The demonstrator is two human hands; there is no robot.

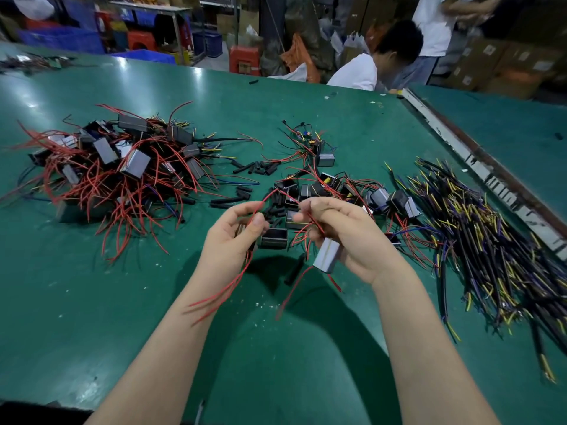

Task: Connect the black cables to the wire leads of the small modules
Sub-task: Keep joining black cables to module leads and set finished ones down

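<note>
Both hands mid-table, pinching red leads.
Left hand (pixel 236 237) grips red wires (pixel 227 289); right hand (pixel 343 237) holds grey module (pixel 327 256); bare green table (pixel 92 317) nearside.

I see a glossy, smooth green bench (pixel 129 302), a small grey brushed-metal module (pixel 327 255), and thin red plastic-coated leads (pixel 214 299).

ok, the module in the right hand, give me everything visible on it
The module is a small rectangular block with a grey, metallic-looking casing and a pale seam along its upper face. It hangs tilted, one end down toward the green table, held off the surface. The right hand grips its upper end, fingers curled round it. Thin red wire leads sprout from it; some trail below, and one runs to the left hand, which pinches it. No black cable is attached yet.
</note>
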